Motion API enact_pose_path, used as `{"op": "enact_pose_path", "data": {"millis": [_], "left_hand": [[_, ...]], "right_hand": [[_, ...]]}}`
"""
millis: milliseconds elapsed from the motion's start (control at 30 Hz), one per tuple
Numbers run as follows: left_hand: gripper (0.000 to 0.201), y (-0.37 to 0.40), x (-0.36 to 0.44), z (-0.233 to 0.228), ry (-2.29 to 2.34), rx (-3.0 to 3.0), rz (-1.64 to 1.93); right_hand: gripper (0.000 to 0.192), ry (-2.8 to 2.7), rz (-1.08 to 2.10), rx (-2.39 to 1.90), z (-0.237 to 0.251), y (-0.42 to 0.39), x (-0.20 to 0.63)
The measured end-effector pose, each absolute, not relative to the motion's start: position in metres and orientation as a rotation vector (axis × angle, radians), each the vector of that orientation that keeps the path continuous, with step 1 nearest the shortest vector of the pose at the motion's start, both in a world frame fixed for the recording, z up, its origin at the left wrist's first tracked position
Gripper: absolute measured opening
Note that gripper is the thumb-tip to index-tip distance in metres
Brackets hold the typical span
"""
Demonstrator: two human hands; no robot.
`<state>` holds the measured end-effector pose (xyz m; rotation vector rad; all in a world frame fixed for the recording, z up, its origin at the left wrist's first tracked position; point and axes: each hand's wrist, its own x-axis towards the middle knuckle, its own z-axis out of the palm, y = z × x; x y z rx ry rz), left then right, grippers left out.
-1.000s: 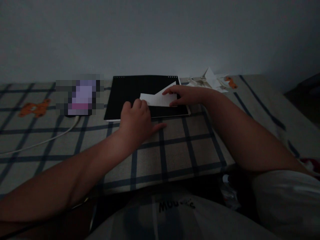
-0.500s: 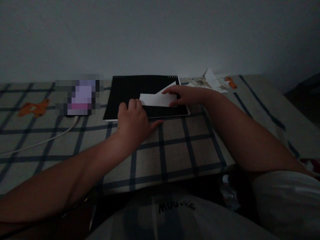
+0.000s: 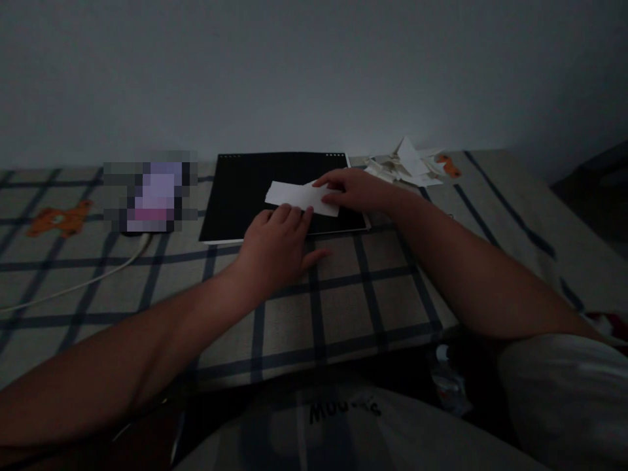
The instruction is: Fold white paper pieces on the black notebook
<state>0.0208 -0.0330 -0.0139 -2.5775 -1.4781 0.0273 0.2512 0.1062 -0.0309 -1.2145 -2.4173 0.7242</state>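
A white folded paper strip [image 3: 294,195] lies flat on a black pad [image 3: 245,190] at the back of a checked cloth surface [image 3: 343,294]. My right hand [image 3: 350,190] presses on the strip's right end with fingers spread over it. My left hand [image 3: 277,245] rests palm down at the pad's near edge, its fingertips touching the strip's lower edge. The room is dim.
A pile of folded white papers [image 3: 405,163] sits at the back right near the wall. A blurred purple object [image 3: 152,193] lies left of the pad, with a white cable [image 3: 73,288] running from it to the left. Orange figures are printed on the cloth [image 3: 59,219].
The raised triangular flap of the paper has been pressed down flat. My left hand moved forward so its fingertips reach the strip. The view shifted slightly.
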Motion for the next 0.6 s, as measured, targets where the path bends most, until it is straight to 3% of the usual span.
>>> {"op": "enact_pose_path", "data": {"millis": [267, 367, 500, 600], "left_hand": [[0.076, -0.025, 0.016, -0.011, -1.651, -2.386, 0.122], [0.077, -0.025, 0.016, -0.01, -1.692, -2.351, 0.167], [0.078, -0.025, 0.017, -0.01, -1.717, -2.366, 0.196], [0.083, -0.025, 0.019, -0.011, -1.726, -2.38, 0.211]], "right_hand": [[0.047, -2.432, 0.687, -1.182, -0.035, 0.099, 0.242], [0.044, -2.492, 0.48, -1.057, -0.039, 0.102, 0.244], [0.022, -2.645, 0.091, -0.874, -0.035, 0.096, 0.241], [0.026, -2.806, 0.017, -0.743, -0.032, 0.086, 0.231]]}}
